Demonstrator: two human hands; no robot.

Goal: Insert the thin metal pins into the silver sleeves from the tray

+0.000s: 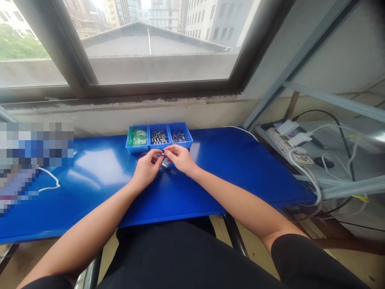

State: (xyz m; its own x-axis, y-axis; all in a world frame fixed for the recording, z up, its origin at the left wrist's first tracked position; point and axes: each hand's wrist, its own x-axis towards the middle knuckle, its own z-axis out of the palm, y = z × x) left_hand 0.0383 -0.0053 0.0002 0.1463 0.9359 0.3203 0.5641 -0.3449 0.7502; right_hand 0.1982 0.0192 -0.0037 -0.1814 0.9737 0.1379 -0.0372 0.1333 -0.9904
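Note:
My left hand [146,165] is closed, its thumb and fingers pinching a small grey metal cylinder [163,154]. Fingertips of my right hand [181,159] meet the left ones at this piece, pinched together; what exactly they grip is too small to make out. Just below the fingers shows another shiny metal piece [164,165]; whether it is held or lies on the table I cannot tell. Directly behind the hands stand three joined blue bins: the left bin [135,149] has a green plastic bag, the middle one short grey cylinders [159,137], the right one thin metal pins [179,137].
The blue table [186,200] runs along the wall under a window [162,40]. To the right, a metal frame shelf [345,188] bears a power strip [290,146] and tangled cables. A white cable [49,170] lies at the left beside a blurred-out area.

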